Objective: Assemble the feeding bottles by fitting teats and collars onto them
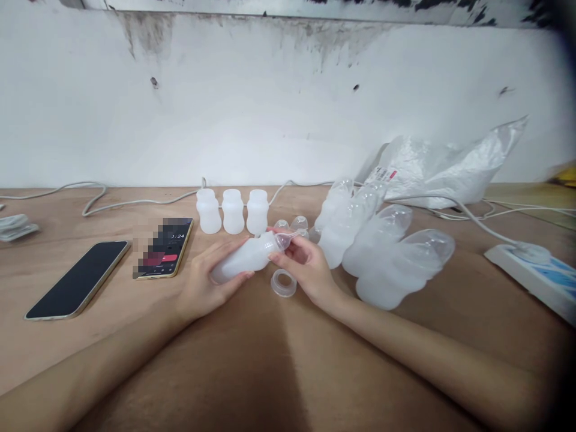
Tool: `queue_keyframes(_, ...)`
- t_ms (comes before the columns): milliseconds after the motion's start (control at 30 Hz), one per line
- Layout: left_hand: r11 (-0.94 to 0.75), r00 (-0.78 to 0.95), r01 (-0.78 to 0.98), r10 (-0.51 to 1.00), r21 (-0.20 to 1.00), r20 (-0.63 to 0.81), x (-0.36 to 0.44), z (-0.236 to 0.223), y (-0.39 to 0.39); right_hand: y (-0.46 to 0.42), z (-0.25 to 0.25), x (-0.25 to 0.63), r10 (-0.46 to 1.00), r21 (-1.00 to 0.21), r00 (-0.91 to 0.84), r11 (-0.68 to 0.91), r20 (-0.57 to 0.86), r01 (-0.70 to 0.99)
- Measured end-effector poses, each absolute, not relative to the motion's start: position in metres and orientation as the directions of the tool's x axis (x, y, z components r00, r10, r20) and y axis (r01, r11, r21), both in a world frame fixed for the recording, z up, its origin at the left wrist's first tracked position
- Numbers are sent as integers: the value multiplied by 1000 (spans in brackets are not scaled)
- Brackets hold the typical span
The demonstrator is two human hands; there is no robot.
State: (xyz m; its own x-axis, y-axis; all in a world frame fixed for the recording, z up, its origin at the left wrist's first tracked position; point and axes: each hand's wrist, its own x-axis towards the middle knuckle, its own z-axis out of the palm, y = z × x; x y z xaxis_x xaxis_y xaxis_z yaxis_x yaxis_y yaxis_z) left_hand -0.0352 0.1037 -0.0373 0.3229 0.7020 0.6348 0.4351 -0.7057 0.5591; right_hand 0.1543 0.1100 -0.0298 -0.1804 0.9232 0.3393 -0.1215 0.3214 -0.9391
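Wooden tabletop (180,366) before us; silvery bag (445,168) at back right. Our left grip (206,281) wraps and our right grip (309,259) pinches: in the left, a frosted bottle (245,260), tilted over mid-tabletop; a translucent ring (283,293) lies near it; in the right, a clear teat-like piece (282,241) at the bottle's mouth.

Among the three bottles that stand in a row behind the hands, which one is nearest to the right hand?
The right-end bottle: it stands closest to the right hand, while the middle bottle and left-end bottle are farther left.
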Motion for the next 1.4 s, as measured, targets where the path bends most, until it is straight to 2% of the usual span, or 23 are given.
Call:
queue_keyframes(167,-707,346,443,702,551,623,-36,-37,104,109,-32,151,922,-928,-113,361,370,-95)
queue_keyframes(333,-695,301,452,709,559,638,-36,-37,105,105,-33,152,926,-929,-86,371,369,9)
queue_keyframes(667,-671,258,474,725,571,638,-36,-39,107,105,-41,152,916,-915,-12,401,400,41)
queue_keyframes(833,-698,323,410,713,587,622,-37,-39,106,105,-39,152,900,-901,-55,433,432,13)
queue_keyframes(1000,-731,400,418,681,539,613,-38,-40,105,99,-36,152,885,-886,-94,461,455,47)
queue_keyframes(1233,-727,385,452,681,517,623,-36,-40,103,100,-40,152,900,-895,-67,435,430,96)
queue_keyframes(1400,-693,345,434,718,576,604,-35,-38,103,99,-38,152,904,-906,-94,421,417,32)
